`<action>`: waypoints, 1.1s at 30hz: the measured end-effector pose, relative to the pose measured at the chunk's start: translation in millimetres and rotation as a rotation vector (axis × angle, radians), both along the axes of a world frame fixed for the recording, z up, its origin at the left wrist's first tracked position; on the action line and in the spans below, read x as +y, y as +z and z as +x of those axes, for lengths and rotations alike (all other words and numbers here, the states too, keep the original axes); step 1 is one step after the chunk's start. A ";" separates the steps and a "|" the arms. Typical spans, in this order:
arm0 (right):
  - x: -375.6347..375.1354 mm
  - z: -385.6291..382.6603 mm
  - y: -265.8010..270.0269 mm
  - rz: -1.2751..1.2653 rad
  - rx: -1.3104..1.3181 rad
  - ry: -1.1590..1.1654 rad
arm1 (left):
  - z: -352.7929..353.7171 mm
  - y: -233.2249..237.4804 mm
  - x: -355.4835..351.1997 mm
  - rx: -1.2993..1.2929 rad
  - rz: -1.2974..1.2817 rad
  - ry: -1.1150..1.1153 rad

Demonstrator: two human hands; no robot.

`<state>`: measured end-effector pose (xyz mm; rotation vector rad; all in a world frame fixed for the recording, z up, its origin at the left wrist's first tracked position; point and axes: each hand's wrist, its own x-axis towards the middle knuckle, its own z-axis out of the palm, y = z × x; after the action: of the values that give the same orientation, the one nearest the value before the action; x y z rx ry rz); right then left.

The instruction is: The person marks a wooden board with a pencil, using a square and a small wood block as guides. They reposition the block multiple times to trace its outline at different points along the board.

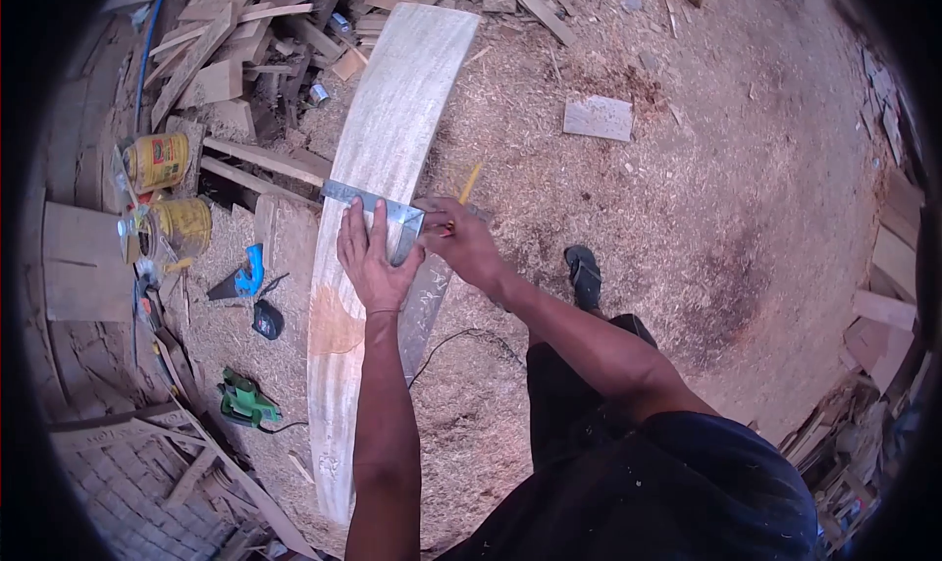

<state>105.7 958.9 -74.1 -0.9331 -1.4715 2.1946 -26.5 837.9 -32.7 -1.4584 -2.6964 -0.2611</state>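
A long curved wooden plank (392,100) runs from the top middle down to the lower left. Across it lies a metal square (371,200), its thicker part (409,235) at the plank's right edge. My left hand (371,262) presses on the square and the plank with its fingers spread. At the right edge my right hand (459,237) has its fingers closed around a yellow pencil (471,182), close to the square's corner. A brown patch (336,321) shows on the plank below my left hand.
Two yellow cans (159,161), a blue-handled saw (243,279), a black tape measure (267,320) and a green power tool (245,401) with a cord are at the left. Scrap wood (221,80) is piled upper left. A loose board (598,118) lies among shavings at the right.
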 end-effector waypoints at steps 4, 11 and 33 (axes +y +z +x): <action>30.4 52.5 33.5 0.439 -0.188 0.170 | -2.9 -5.0 -1.1 -0.001 0.051 0.013; 73.5 64.4 96.1 0.684 -0.067 0.279 | -2.2 -2.8 -2.6 -0.049 0.093 0.059; 113.9 -16.2 115.5 0.422 -0.129 0.699 | -2.8 -9.4 -9.5 -0.071 0.120 0.081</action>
<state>89.5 1072.8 41.4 -0.4570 -2.4854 2.1018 -29.2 828.4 -42.1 -1.3286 -2.7332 -0.4699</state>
